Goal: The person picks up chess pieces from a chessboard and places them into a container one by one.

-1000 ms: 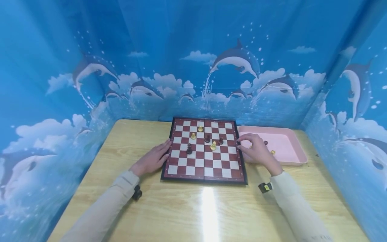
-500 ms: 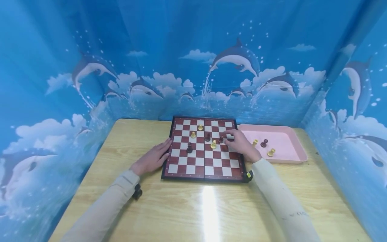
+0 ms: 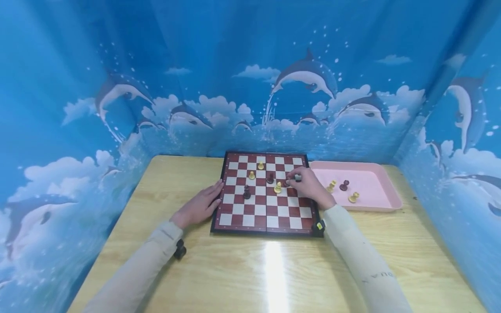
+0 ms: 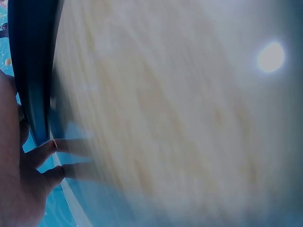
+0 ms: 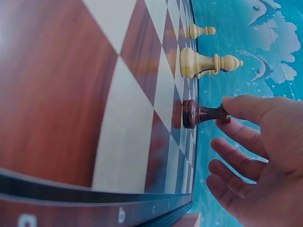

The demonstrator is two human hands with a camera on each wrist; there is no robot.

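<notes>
In the head view, my right hand [image 3: 310, 186] reaches over the right side of the chessboard [image 3: 249, 221]. Its thumb and index finger pinch the top of a dark rook [image 5: 191, 113], whose base appears to stand on the board; the other fingers curl loosely. Beside that rook is a light bishop [image 3: 278, 187]. A dark piece [image 3: 270, 178] stands behind the bishop, two light pawns [image 3: 261, 165] are farther back, and a taller dark piece [image 3: 247, 192] is on the left half. My left hand [image 3: 198, 204] rests with extended fingers against the board's left edge.
A pink tray [image 3: 379, 178] sits right of the board with two light pieces [image 3: 354, 197] and one dark piece [image 3: 344, 185] inside. Wooden tabletop [image 3: 235, 269] lies in front. A blue dolphin-print curtain [image 3: 235, 65] surrounds the table at the back and sides.
My right hand has moved left from the tray's near side onto the board and taken the dark rook between thumb and finger. The left hand has stayed at the board's edge.
</notes>
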